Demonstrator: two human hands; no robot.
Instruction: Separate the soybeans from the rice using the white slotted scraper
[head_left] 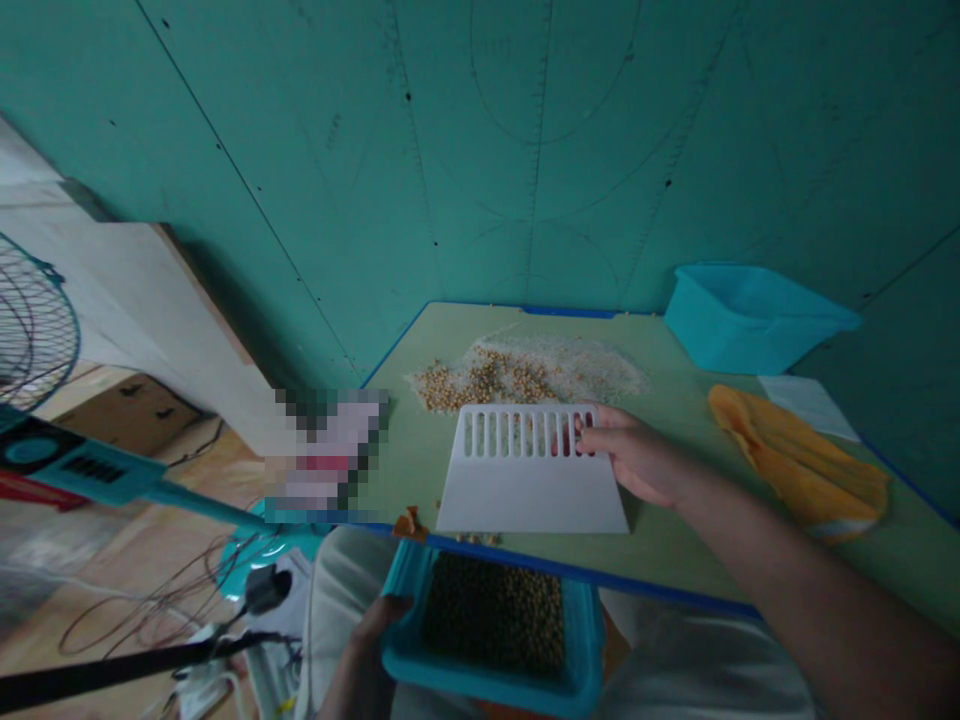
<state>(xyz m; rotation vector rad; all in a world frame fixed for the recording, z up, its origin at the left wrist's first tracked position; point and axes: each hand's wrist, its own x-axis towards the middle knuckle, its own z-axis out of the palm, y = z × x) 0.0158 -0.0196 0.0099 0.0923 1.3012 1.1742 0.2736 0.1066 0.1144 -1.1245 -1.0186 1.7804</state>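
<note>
My right hand (637,455) is closed on the upper right corner of a white plastic scraper (531,495) with a row of slots. Its long straight edge lies near the table's front edge, and a few beans (478,539) lie just in front of it. My left hand (373,640) grips the left rim of a blue plastic bin (491,680), held below the table edge over my lap. Round tan beans (525,610) fill the bin, partly in shadow. Behind the scraper, more tan beans (450,388) lie spread among white grains (600,365).
A second blue bin (739,330) stands at the table's back right, near an orange cloth (802,460) and a white sheet (810,400). An orange-brown scrap (410,524) lies at the front edge. To the left are a fan (97,455) and cables (150,610).
</note>
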